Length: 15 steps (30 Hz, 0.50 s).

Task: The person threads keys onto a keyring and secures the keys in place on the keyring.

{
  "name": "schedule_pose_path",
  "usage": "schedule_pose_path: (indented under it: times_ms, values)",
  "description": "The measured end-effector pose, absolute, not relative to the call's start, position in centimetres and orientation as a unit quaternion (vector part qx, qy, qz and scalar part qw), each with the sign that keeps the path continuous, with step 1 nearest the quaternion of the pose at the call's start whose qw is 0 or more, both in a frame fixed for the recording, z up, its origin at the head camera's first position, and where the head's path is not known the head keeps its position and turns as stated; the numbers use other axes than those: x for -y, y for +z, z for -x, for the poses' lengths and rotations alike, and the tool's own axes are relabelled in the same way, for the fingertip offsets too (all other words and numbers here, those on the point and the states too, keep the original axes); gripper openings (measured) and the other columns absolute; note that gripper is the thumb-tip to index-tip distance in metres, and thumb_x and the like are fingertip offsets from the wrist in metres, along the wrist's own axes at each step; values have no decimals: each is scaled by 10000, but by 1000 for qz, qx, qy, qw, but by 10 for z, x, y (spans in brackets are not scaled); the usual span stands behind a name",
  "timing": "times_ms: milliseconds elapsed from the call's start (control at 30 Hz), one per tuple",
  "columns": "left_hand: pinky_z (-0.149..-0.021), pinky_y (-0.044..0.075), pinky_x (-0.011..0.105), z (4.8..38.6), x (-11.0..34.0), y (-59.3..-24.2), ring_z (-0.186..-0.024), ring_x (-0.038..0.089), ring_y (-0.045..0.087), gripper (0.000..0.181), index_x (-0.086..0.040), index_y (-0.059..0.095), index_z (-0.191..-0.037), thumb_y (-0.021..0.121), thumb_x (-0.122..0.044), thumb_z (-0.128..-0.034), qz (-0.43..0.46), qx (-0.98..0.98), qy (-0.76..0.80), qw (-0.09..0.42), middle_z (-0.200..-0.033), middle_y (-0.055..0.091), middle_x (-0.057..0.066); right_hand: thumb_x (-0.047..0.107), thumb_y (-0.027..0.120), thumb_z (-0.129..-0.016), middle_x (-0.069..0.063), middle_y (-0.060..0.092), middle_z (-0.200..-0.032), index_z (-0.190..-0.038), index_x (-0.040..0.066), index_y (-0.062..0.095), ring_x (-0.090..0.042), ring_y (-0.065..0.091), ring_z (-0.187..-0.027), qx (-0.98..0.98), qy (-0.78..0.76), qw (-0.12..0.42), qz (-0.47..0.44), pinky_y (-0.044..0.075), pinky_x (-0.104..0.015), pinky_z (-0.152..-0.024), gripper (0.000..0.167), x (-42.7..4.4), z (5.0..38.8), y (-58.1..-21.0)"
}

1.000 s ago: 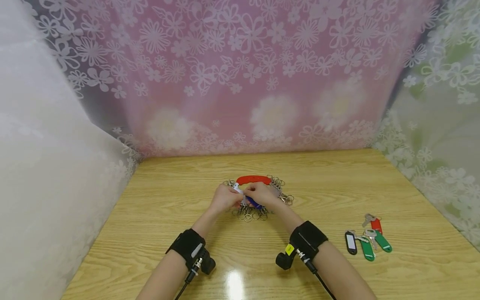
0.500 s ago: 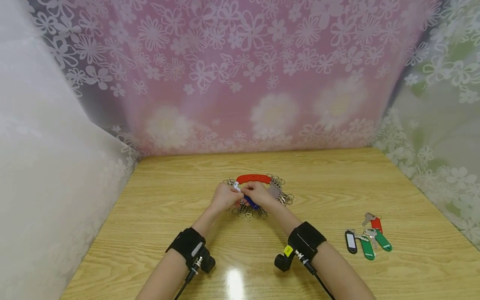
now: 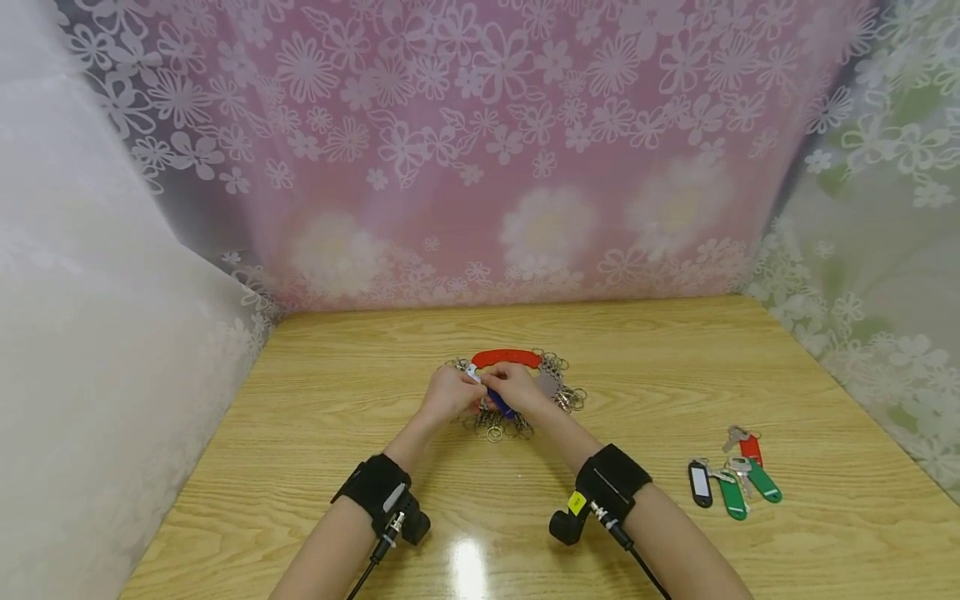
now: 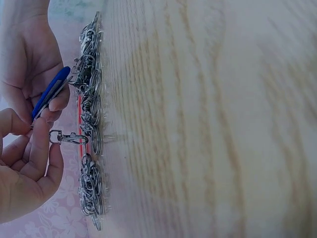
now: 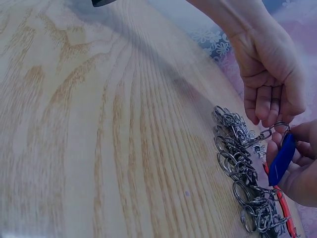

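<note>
Left hand [image 3: 450,393]: one; thumb and fingertips pinched together on a split ring [image 5: 282,123]. Right hand [image 3: 521,388]: one; thumb and fingers clamped on a blue tag [image 5: 282,161] at that ring. Metal clasp [image 4: 74,139]: joined to the ring, just under the fingers. Red strip [image 3: 506,358] and clustered metal rings [image 4: 92,186]: on the wooden table [image 3: 337,500], just beyond and below the hands. Table's far edge: beyond the strip, apart from it, by a floral curtain [image 3: 480,167]. Wood surface: extends both sides. Keys with tags [image 3: 733,497]: right, well apart.
</note>
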<state>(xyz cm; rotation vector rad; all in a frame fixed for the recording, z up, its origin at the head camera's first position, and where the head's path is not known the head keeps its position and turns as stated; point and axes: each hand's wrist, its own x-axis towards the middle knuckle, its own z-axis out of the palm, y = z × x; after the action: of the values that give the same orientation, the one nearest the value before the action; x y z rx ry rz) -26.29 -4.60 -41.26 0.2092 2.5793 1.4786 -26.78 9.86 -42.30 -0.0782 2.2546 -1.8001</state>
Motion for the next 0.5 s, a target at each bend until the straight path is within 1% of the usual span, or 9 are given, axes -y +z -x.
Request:
schedule_pose_path:
  times_ms: [267,367,433,500]
  values:
    - [-401,287,211,264,45,-410,-637,349,635,203,24,722,-704,623,-120,-808,-62,-871,481,81,-640,650,184,127,519,-956,-92,586,-758,-953,16,597,-282,572,-676,-806,-581,85,76,444,-284,-565,136,-100,269,-427]
    - [-411,303,211,263,46,-409,-641,348,635,208,37,719,-708,616,-114,-807,-62,-870,482,83,-630,648,174,129,519,-956,-83,583,-748,-941,29,598,-257,554,-652,-822,-558,71,91,425,-276,-551,128,-100,269,-427]
    - [-429,335,216,264,46,-410,-639,341,634,209,45,718,-717,609,-107,-810,-63,-868,486,85,-602,641,151,126,519,-955,-90,584,-749,-942,31,598,-226,539,-627,-828,-548,65,96,418,-277,-543,124,-100,268,-426]
    - [-463,402,230,264,46,-410,-638,331,643,201,48,719,-731,607,-98,-812,-63,-865,491,85,-572,632,117,126,519,-955,-105,585,-751,-943,33,599,-192,521,-604,-834,-540,62,99,412,-278,-539,123,-99,268,-426]
